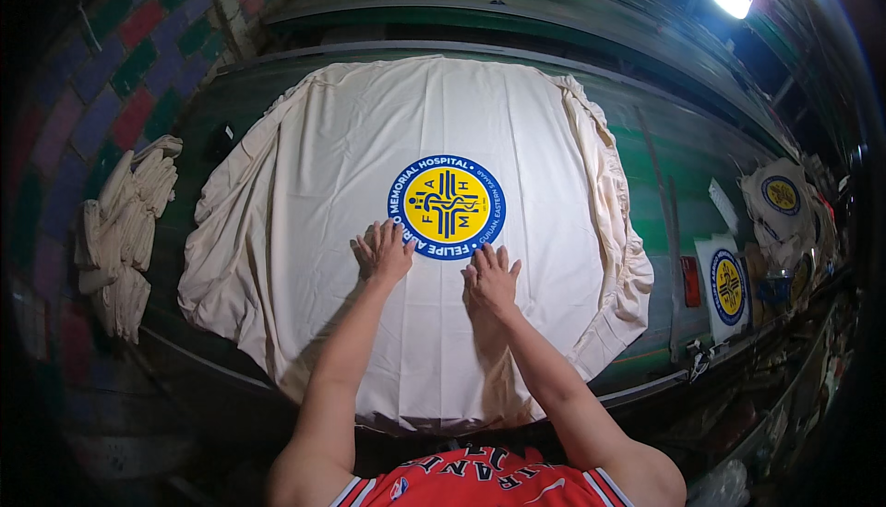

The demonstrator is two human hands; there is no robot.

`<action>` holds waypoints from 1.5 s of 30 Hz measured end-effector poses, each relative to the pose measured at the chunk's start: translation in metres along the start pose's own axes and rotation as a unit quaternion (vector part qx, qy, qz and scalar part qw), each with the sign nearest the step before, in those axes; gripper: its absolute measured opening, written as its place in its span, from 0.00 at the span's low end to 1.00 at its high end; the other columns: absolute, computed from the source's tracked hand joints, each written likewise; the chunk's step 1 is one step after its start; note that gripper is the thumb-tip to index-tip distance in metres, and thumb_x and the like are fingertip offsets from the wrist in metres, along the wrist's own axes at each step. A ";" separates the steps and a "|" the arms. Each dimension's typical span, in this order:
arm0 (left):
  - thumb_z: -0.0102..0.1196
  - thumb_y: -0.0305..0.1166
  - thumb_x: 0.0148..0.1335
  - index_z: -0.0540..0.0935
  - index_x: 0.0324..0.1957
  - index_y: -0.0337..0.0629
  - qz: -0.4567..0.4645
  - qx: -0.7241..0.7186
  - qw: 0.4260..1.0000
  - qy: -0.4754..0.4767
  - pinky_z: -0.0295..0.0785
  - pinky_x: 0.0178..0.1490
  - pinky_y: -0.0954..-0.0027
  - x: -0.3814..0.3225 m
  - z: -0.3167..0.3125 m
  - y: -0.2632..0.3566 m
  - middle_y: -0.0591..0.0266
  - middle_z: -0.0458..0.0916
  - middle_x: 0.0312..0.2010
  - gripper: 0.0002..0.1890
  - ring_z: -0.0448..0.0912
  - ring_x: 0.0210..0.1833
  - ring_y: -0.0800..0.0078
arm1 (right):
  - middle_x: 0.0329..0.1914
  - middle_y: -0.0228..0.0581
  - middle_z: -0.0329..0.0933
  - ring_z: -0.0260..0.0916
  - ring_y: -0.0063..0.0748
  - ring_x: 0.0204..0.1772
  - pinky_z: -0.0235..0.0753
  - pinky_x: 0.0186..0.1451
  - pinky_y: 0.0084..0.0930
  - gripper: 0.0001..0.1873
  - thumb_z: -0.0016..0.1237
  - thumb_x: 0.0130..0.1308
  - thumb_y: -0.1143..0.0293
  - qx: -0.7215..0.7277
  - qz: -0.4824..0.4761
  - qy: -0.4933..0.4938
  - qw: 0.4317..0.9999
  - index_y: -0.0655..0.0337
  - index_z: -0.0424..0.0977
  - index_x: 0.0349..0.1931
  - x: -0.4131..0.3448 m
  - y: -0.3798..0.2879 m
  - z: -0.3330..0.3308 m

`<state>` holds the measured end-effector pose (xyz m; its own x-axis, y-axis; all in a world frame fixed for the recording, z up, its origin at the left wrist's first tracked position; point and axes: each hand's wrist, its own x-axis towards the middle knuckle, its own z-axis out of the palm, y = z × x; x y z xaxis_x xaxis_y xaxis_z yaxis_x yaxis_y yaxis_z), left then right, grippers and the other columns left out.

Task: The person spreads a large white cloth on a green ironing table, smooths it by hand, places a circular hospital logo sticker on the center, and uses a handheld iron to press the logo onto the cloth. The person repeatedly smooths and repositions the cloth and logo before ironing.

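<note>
A cream fitted sheet point(332, 161) with gathered, elasticated edges lies spread over the green table in front of me. On its middle sits a round blue and yellow emblem point(446, 207) that bears writing around its rim. My left hand point(386, 252) rests with fingers apart at the emblem's lower left edge, its fingertips over the blue ring. My right hand point(495, 276) lies flat just below the emblem's lower right edge, fingers spread. Neither hand grips anything. Whether the emblem is a loose sheet or fixed to the cloth I cannot tell.
Folded cream cloths point(124, 237) are piled at the table's left end. At right lie a sheet with a similar emblem point(727, 285), a red object point(691, 281), a long thin strip point(671, 265), and bundled cloth with an emblem point(779, 209). A dark object point(220, 140) stands at upper left.
</note>
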<state>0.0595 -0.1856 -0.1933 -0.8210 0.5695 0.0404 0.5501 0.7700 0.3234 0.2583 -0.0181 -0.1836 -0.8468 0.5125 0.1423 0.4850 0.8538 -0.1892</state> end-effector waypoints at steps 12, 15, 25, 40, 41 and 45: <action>0.47 0.46 0.71 0.65 0.72 0.53 -0.002 0.019 1.000 0.001 0.40 0.71 0.24 -0.027 -0.002 0.013 0.58 0.55 0.75 0.29 0.49 0.78 0.53 | 0.78 0.40 0.55 0.48 0.57 0.79 0.51 0.68 0.79 0.33 0.42 0.71 0.44 0.015 -0.017 -0.045 0.999 0.53 0.64 0.70 -0.005 0.014 -0.007; 0.47 0.45 0.71 0.65 0.72 0.52 -0.019 0.013 1.000 0.017 0.41 0.70 0.24 -0.022 0.004 0.009 0.58 0.54 0.76 0.29 0.49 0.78 0.54 | 0.79 0.38 0.54 0.46 0.57 0.80 0.50 0.67 0.80 0.34 0.41 0.71 0.42 0.018 -0.021 -0.058 0.998 0.51 0.63 0.71 -0.004 0.007 -0.006; 0.50 0.51 0.69 0.67 0.71 0.52 0.030 0.015 0.999 0.040 0.40 0.70 0.24 -0.036 -0.002 0.013 0.57 0.58 0.74 0.31 0.51 0.77 0.53 | 0.82 0.35 0.48 0.42 0.58 0.81 0.50 0.65 0.85 0.35 0.42 0.71 0.44 -0.001 -0.024 -0.096 0.995 0.49 0.58 0.73 0.003 0.001 -0.005; 0.52 0.51 0.67 0.70 0.68 0.49 0.021 0.026 0.998 0.049 0.41 0.70 0.25 -0.039 -0.007 0.021 0.57 0.60 0.72 0.31 0.53 0.77 0.57 | 0.83 0.33 0.45 0.39 0.60 0.81 0.49 0.65 0.87 0.36 0.44 0.71 0.48 0.008 -0.024 -0.134 0.991 0.48 0.53 0.75 0.012 0.006 0.001; 0.52 0.51 0.67 0.70 0.68 0.49 0.023 0.028 0.998 0.054 0.41 0.70 0.25 -0.039 -0.007 0.021 0.57 0.60 0.72 0.31 0.53 0.77 0.57 | 0.83 0.33 0.45 0.39 0.60 0.81 0.49 0.65 0.87 0.36 0.44 0.71 0.48 0.001 -0.019 -0.140 0.990 0.47 0.53 0.75 0.012 0.006 0.001; 0.52 0.51 0.67 0.70 0.68 0.49 0.022 0.029 0.998 0.053 0.42 0.70 0.26 -0.040 -0.008 0.022 0.57 0.60 0.72 0.31 0.53 0.76 0.57 | 0.83 0.34 0.44 0.37 0.59 0.82 0.46 0.68 0.85 0.36 0.44 0.71 0.48 0.017 -0.013 -0.145 0.989 0.47 0.52 0.76 0.012 0.004 -0.002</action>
<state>0.1030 -0.1940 -0.1806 -0.8053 0.5725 0.1543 0.5920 0.7616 0.2636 0.2509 -0.0081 -0.1805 -0.8883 0.4384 -0.1368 0.4589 0.8600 -0.2232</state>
